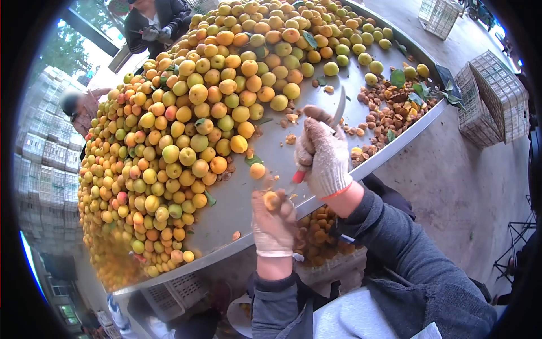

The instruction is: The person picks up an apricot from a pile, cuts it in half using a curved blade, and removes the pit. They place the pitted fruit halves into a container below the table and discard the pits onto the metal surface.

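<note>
My right hand (324, 152), in a worn white glove, is closed round a knife (341, 106). The curved blade points up past my fingers, and the red handle end shows below my fist. Just below and to the left, my gloved left hand (274, 226) grips an apricot (271, 200) at the table edge; its flesh looks cut, though my fingers partly cover it. A loose whole apricot (257, 170) lies on the metal table (243, 195) above my left hand. The large heap of apricots (197, 113) rises beyond it.
Brown pits (389, 107) with leaves lie along the table's right rim. Below the edge, a crate (339, 271) holds apricot pieces (316, 231). Plastic crates (491, 99) stand on the floor at right. A person's gloved hands (155, 33) are at the far side; another person (82, 107) is at left.
</note>
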`<state>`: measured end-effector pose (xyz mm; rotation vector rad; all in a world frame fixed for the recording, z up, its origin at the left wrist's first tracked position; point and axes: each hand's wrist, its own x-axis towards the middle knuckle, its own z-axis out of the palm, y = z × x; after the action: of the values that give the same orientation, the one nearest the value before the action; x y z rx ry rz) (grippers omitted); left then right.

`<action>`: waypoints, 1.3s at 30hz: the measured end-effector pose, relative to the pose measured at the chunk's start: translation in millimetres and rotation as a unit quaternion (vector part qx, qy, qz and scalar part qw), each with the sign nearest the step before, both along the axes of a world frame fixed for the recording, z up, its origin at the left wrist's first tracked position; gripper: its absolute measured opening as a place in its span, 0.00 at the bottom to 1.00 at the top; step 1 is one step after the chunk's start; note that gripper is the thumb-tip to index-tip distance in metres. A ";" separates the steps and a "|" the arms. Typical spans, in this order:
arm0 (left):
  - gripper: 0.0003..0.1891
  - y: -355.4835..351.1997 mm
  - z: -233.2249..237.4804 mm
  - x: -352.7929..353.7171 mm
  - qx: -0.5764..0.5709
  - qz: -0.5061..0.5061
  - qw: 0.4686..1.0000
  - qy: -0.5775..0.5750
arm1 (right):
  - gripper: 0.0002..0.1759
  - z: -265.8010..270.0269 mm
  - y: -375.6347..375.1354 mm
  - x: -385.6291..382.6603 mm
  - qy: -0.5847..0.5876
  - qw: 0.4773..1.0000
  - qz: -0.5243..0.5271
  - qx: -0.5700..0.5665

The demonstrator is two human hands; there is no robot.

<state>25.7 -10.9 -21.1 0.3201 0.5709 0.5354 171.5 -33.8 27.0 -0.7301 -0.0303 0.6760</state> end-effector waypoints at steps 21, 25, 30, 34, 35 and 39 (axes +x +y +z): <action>0.25 12.6 16.9 -33.6 0.509 -0.119 0.789 0.323 | 0.10 6.9 -32.2 30.7 -0.369 0.868 0.230 -0.239; 0.26 55.3 -3.0 -3.9 0.582 -0.025 0.666 0.467 | 0.12 21.9 -38.5 33.1 -0.352 0.874 0.243 -0.232; 0.27 67.4 -37.5 30.9 0.705 -0.111 0.334 0.616 | 0.13 2.4 -34.2 33.9 -0.374 0.873 0.243 -0.198; 0.28 57.4 -5.9 28.4 0.536 -0.161 0.614 0.557 | 0.13 10.9 -39.4 29.2 -0.354 0.867 0.269 -0.223; 0.27 50.3 0.8 25.1 0.420 -0.125 0.777 0.452 | 0.13 14.2 -41.5 28.0 -0.356 0.853 0.296 -0.241; 0.22 25.7 13.8 3.9 0.242 0.056 0.965 0.079 | 0.11 2.3 -47.0 17.2 -0.377 0.827 0.351 -0.227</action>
<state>29.6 14.7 -7.3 0.8044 0.6099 0.7642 188.7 -80.9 29.3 -1.4483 -0.9376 1.0692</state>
